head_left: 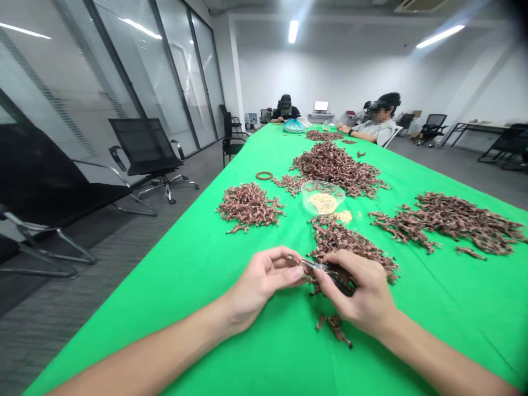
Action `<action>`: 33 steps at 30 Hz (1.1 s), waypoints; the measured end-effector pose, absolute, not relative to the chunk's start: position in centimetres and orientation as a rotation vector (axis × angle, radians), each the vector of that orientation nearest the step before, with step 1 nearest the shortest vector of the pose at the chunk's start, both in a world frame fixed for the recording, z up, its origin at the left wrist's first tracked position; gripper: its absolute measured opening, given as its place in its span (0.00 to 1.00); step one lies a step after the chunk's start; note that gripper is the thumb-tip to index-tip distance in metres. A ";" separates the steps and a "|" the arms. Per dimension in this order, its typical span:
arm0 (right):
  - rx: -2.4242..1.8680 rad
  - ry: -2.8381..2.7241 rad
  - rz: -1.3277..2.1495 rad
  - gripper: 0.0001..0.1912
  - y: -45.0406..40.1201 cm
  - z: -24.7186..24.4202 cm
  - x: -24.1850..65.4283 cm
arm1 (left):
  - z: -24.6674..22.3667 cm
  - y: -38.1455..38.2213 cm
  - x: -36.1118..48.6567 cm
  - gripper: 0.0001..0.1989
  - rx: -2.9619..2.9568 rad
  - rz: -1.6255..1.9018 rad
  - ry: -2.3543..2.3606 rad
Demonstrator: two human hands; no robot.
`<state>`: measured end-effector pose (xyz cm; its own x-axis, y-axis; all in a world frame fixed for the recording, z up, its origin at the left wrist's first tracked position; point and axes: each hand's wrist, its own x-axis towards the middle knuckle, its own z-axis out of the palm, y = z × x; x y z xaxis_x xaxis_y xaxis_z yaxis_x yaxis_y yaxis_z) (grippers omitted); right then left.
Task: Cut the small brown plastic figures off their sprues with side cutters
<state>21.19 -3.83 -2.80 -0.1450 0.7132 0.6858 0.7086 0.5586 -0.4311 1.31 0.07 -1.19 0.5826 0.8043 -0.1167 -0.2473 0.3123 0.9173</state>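
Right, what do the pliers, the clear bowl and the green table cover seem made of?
Pliers in the right hand: likely metal at the tip, silvery and shiny; the dark handles look plastic- or rubber-coated.
Bowl: probably thin, smooth plastic, being see-through with glints; glass isn't ruled out.
Table cover: probably matt fabric, given its soft creases.

Lights [293,31]: bright, white, with streaky flare
Glass [144,66]: strip reflections at left
Cloth [185,275]: evenly lit, soft shadows near
Edges: stretched, far right corner dark
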 end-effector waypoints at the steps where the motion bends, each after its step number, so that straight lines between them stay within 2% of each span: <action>1: -1.158 -1.869 0.009 0.06 -3.8 -2.8 21.2 | -1.3 0.1 1.3 0.12 1.040 0.763 0.637; 16: -1.120 -1.900 0.003 0.04 -4.0 -2.5 20.9 | -1.5 0.2 1.2 0.10 1.128 0.757 0.582; 21: -1.155 -1.898 0.012 0.04 -4.2 -2.6 20.8 | -1.2 -0.1 1.2 0.09 1.334 0.842 0.644; 26: -1.212 -1.843 0.142 0.05 -4.4 -2.2 20.4 | -0.8 -0.6 1.2 0.07 1.509 0.967 0.732; 33: -1.296 -1.772 0.357 0.08 -4.2 -2.0 20.8 | -0.8 -0.1 1.2 0.09 1.408 0.920 0.732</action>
